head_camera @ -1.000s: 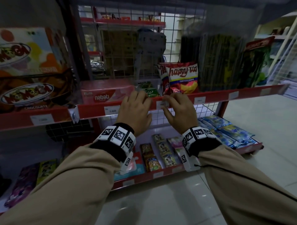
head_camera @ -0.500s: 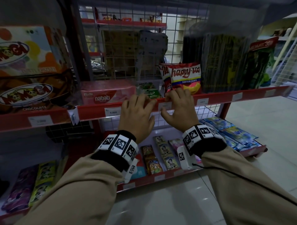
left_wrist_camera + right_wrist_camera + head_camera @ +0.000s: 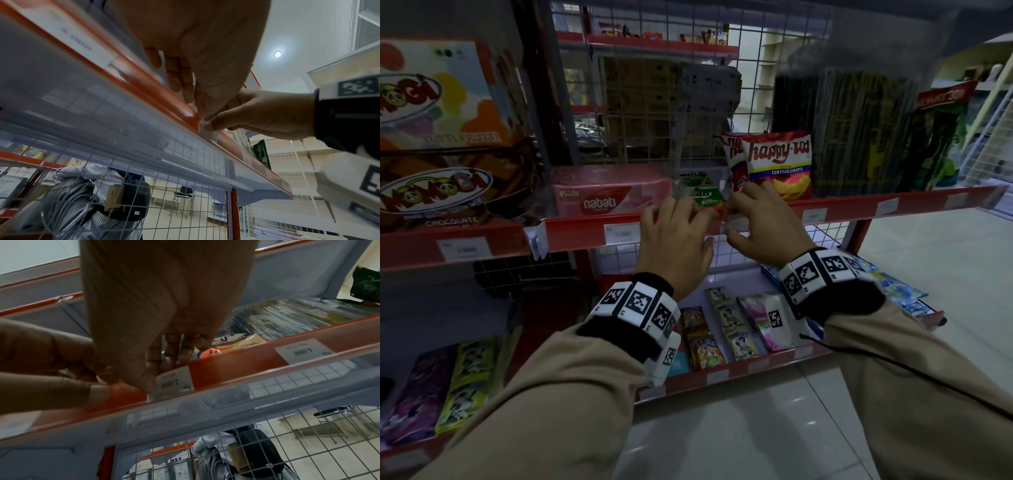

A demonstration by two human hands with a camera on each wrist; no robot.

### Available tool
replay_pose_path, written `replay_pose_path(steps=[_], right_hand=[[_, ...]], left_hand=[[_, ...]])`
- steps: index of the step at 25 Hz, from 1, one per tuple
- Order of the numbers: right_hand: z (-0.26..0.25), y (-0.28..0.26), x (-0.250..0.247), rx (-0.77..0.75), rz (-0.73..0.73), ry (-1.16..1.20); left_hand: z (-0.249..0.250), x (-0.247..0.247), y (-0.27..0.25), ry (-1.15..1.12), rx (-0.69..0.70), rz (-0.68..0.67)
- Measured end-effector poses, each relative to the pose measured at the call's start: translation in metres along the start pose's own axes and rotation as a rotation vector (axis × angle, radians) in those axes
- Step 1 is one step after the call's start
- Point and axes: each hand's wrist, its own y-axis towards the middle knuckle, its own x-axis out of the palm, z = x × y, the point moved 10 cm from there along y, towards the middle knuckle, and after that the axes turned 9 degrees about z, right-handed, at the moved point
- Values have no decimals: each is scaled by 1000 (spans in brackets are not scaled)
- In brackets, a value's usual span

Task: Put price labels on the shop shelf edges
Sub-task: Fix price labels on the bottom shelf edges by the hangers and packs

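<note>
The red shelf edge (image 3: 842,209) runs across the head view, with a clear strip over its front. My right hand (image 3: 732,214) is at its middle. The thumb presses a white price label (image 3: 736,226) against the edge and the fingers hook over the top. In the right wrist view this label (image 3: 176,382) reads 2.000 and lies half under the thumb of my right hand (image 3: 160,374). My left hand (image 3: 681,222) is just to the left, fingers curled over the same edge (image 3: 156,100) and thumb on its front. Both hands nearly touch.
Other labels (image 3: 623,233) (image 3: 813,216) sit along the edge. A nabati pack (image 3: 609,195), green cartons (image 3: 702,195) and chips bags (image 3: 777,164) stand behind it. Sachets fill the lower shelf (image 3: 722,332). A person in a striped shirt (image 3: 92,194) stands behind the wire mesh.
Both hands stay at the same spot on the shelf edge. My right fingers have gone from pinching the label in front to hooking over the top, thumb on the label.
</note>
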Motion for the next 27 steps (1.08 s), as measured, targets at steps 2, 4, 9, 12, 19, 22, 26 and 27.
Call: replay_pose_path(steps=[2, 4, 9, 12, 19, 22, 26, 27], right_hand=[[0, 1, -3, 4, 10, 31], [0, 1, -7, -17, 24, 37], [5, 5, 2, 48, -89, 26], [18, 9, -12, 229, 28, 343], [23, 1, -18, 441, 169, 753], [13, -6, -7, 445, 123, 837], [8, -8, -12, 351, 129, 679], [7, -7, -16, 305, 135, 595]], left_hand=[[-1, 0, 0, 9, -4, -7], [-2, -2, 0, 9, -12, -5], [-2, -4, 0, 12, -22, -3], [-3, -5, 1, 2, -37, -9], [-26, 5, 6, -203, -291, -76], [-29, 7, 8, -219, -345, -65], [-26, 5, 8, -127, -293, -52], [-25, 4, 8, -117, -278, -47]])
